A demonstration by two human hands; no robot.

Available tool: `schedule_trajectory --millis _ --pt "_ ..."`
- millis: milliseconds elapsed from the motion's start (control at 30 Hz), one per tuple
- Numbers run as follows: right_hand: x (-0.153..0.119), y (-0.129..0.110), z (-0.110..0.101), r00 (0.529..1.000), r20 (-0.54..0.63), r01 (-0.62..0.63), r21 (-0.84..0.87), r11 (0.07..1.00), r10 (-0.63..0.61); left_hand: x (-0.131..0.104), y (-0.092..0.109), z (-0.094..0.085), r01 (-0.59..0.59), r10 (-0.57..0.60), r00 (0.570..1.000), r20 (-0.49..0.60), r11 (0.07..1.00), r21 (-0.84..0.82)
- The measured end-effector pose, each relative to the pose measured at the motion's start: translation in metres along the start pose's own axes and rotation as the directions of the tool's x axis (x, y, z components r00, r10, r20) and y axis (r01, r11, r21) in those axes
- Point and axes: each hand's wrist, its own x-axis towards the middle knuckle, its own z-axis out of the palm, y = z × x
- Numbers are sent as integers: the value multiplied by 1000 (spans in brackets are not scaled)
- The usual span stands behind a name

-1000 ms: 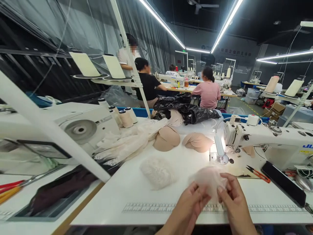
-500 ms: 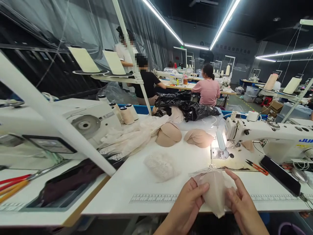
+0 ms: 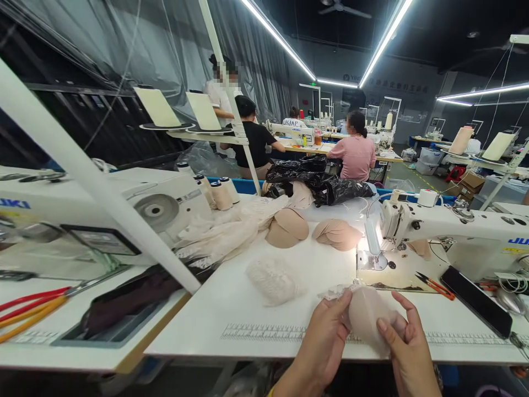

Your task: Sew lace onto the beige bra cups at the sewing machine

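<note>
Between my two hands is a pale bra cup (image 3: pixel 366 314) with sheer lace along its upper left edge, held above the front edge of the white table (image 3: pixel 198 331). My left hand (image 3: pixel 328 331) pinches its left side between thumb and fingers. On its lower right side, my right hand (image 3: pixel 407 333) grips with the thumb in front, the index finger raised apart. To the left lies a flat pile of white lace pieces (image 3: pixel 275 281). Farther back sit two stacks of beige bra cups, the left stack (image 3: pixel 287 227) and the right stack (image 3: pixel 336 234).
A lit sewing machine (image 3: pixel 446 226) stands at right, with orange-handled thread snips (image 3: pixel 436 285) and a black phone (image 3: pixel 475 300) beside it. Sheer fabric (image 3: pixel 231 226) and black plastic bags (image 3: pixel 322 179) lie behind. A slanted white post (image 3: pixel 111 193) crosses the left side. Several people sit beyond.
The cup has turned in my hands, its pointed lower end now rounder toward me. My right thumb has moved onto its front. The whole view has shifted slightly.
</note>
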Motion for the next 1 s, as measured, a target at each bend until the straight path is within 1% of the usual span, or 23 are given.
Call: schedule_trajectory --millis 100,233,333,467,567,700,833,1000 --pt "1 0 1 1000 -19 10 23 1000 -9 -1 -2 2 -6 6 1000 -6 1000 -17" --pt "2 0 1 999 -49 12 58 998 -9 -1 -5 0 -40 36 997 73 998 46" --pt "1 -1 1 1000 -28 -4 57 998 6 1 -7 -1 -71 65 995 80 994 78" --pt "1 -1 0 1000 9 -26 64 998 26 2 -6 0 -84 77 994 79 993 86" --pt "1 -1 1 1000 14 -28 63 998 27 1 -5 3 -83 75 993 95 993 80" --pt "2 -1 2 1000 -8 -8 59 998 8 -1 -4 5 -70 62 990 126 996 60" --pt "2 -3 2 1000 -14 3 67 998 -2 -2 -4 5 -47 31 986 163 994 97" --pt "3 -3 3 1000 7 -1 87 996 0 0 -4 2 -42 24 988 150 992 117"
